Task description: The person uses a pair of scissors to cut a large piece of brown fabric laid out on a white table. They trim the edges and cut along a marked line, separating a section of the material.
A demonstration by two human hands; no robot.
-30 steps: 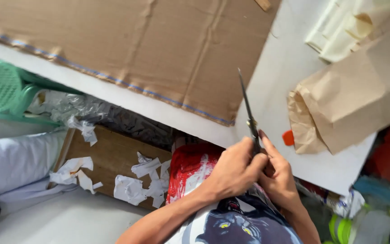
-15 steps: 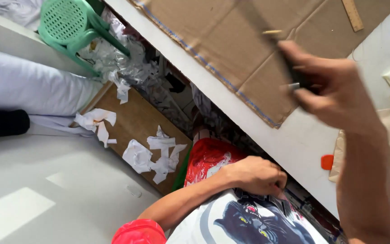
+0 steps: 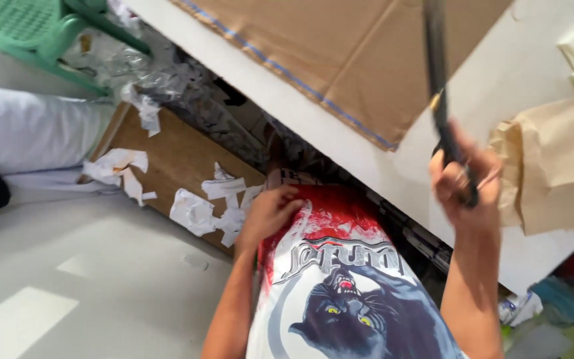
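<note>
Looking down from a head camera, the person's right hand (image 3: 463, 176) is wrapped tight around the handles of a pair of dark scissors (image 3: 441, 100). Their long axis runs nearly straight up the picture, blades pointing away from the person and slightly left, over a white table (image 3: 499, 86) and across the edge of a flat sheet of brown cardboard (image 3: 353, 53). Motion blur smears the blades, so whether they are parted cannot be told, and the tip is cut off by the top edge. The left hand (image 3: 267, 213) rests lower down, fingers loosely curled on the red part of a printed shirt (image 3: 340, 279), holding nothing visible. Crumpled brown paper (image 3: 553, 166) lies on the table just right of the scissors hand. White paper scraps (image 3: 200, 206) litter a cardboard piece on the floor.
</note>
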